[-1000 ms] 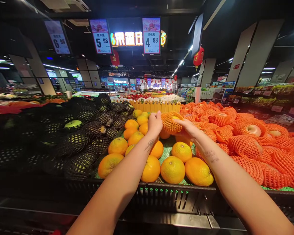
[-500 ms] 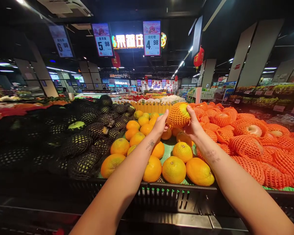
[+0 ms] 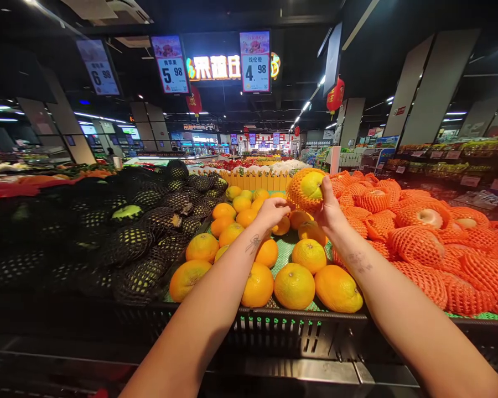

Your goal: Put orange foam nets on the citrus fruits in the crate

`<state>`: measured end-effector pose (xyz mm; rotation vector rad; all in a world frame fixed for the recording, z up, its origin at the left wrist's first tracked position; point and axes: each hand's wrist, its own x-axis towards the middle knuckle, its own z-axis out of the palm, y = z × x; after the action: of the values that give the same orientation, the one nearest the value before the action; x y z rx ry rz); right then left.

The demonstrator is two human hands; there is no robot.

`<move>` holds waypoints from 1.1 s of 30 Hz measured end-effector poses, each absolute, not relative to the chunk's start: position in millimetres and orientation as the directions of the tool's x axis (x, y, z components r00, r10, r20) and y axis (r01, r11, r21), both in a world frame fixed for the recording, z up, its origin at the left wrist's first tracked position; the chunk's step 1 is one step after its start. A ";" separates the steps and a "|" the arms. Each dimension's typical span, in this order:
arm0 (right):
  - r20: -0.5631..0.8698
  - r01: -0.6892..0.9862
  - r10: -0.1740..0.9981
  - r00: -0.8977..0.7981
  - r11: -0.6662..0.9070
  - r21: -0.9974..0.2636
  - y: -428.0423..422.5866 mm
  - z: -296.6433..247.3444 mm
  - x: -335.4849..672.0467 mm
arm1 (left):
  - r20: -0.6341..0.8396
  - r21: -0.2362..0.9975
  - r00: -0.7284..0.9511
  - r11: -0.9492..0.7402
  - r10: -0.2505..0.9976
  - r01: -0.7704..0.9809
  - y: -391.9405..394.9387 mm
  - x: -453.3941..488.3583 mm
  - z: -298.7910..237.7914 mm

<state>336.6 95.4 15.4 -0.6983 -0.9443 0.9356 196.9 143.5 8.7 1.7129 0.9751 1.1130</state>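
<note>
My right hand [image 3: 330,213] grips an orange in an orange foam net [image 3: 305,189], raised above the fruit bin; the yellow fruit shows through the net's open end. My left hand [image 3: 274,212] sits just left of it, fingers curled loosely, touching or nearly touching the net's lower edge. Below both hands lie several bare oranges [image 3: 294,286] on a green mat.
A black slatted bin front [image 3: 282,334] runs across below the oranges. Fruit in black nets [image 3: 141,237] is piled at left, fruit in orange nets [image 3: 431,249] at right. A yellow picket divider [image 3: 259,180] stands behind. Price signs [image 3: 255,61] hang overhead.
The netted orange rose from the pile to above it and turned its open end toward me. My left hand let go of the net's top and dropped slightly.
</note>
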 end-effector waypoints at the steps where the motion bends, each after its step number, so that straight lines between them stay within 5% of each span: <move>1: 0.335 -0.326 0.903 0.268 0.412 -0.851 95.0 15.1 335.9 | 0.326 0.905 0.299 -0.388 0.897 0.174 144.7 197.7 7.4; 7: 0.182 -0.150 0.939 0.291 0.233 -0.961 95.6 11.8 331.9 | 0.710 0.489 0.494 -0.856 0.502 0.168 133.5 190.8 13.4; 12: 0.163 -0.201 0.968 0.192 0.202 -0.959 93.5 14.3 333.7 | 0.736 0.505 0.353 -0.815 0.578 0.285 127.7 188.5 19.2; 15: 0.111 -0.205 0.956 0.271 0.170 -0.964 93.3 17.4 337.8 | 0.674 0.646 0.176 -0.688 0.717 0.332 126.2 191.4 20.8; 19: 0.161 0.001 0.872 0.463 0.181 -0.983 96.1 19.8 345.7 | 0.536 0.728 0.084 -0.510 0.840 0.459 120.7 193.1 23.1; 26: 0.453 0.593 0.747 0.486 0.098 -0.799 106.8 10.9 364.8 | 0.562 0.318 0.442 -0.676 0.699 0.665 113.0 184.8 25.7; 33: 0.421 0.710 0.829 0.369 0.041 -0.703 106.0 5.7 359.8 | 0.185 0.036 0.723 -0.740 0.665 0.671 117.2 181.2 19.7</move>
<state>359.8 106.0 5.7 -1.6996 -1.3754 0.1597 181.2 117.2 19.7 2.9473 1.1434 0.2952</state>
